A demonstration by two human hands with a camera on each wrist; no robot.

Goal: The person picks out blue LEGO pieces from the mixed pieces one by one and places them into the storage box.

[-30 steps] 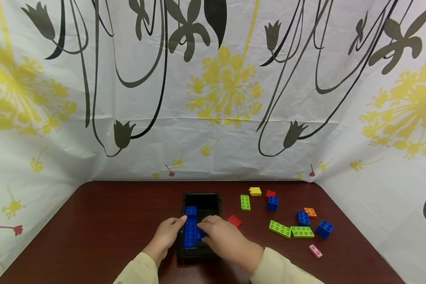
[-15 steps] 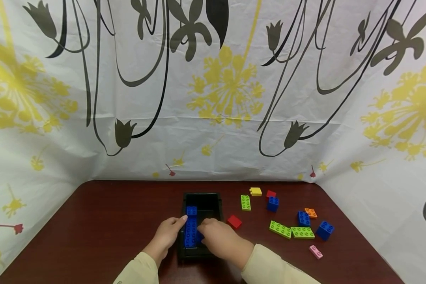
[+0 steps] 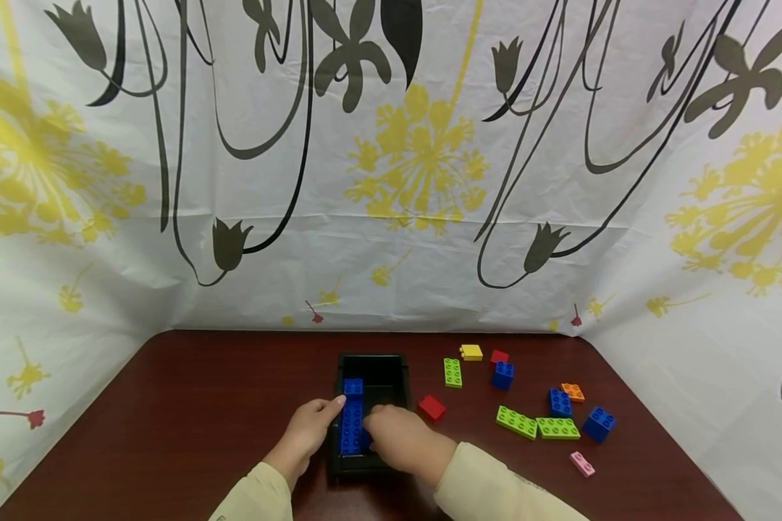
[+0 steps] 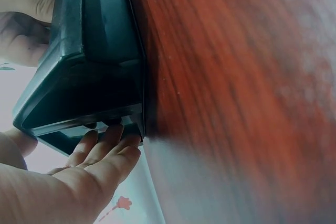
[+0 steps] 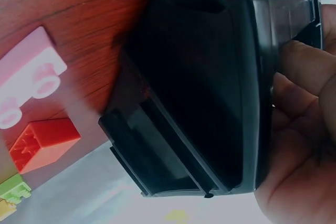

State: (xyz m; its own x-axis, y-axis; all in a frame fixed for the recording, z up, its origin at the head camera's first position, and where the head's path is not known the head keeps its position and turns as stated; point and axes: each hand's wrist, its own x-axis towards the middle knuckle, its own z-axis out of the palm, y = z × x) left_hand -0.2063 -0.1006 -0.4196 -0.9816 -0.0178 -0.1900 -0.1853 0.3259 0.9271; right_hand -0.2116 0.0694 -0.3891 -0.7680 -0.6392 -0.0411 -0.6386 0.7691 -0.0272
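Observation:
A black plastic bin [image 3: 365,467] stands on the table. Along its left inner side lie blue toy building bricks [image 3: 351,428] in a row, studs up. My left hand [image 3: 305,435] holds the bin's left wall, its thumb over the rim; in the left wrist view its fingers [image 4: 107,153] lie against the outside. My right hand [image 3: 405,438] reaches over the right wall with curled fingers, pinching a blue brick [image 3: 366,439] beside the row. That brick is mostly hidden by the hand. The right wrist view shows the right hand [image 5: 304,103] at the bin's rim.
To the bin's right lie a red brick [image 3: 432,407], lime-green bricks [image 3: 516,422], blue bricks [image 3: 599,424], an orange one [image 3: 573,392], a pink one [image 3: 582,464] and a yellow one [image 3: 471,352]. A patterned cloth [image 3: 391,275] hangs behind the table.
My right hand's fingers have curled in more and sunk a little lower in the bin, covering more of the blue brick. The left hand has kept its hold on the bin.

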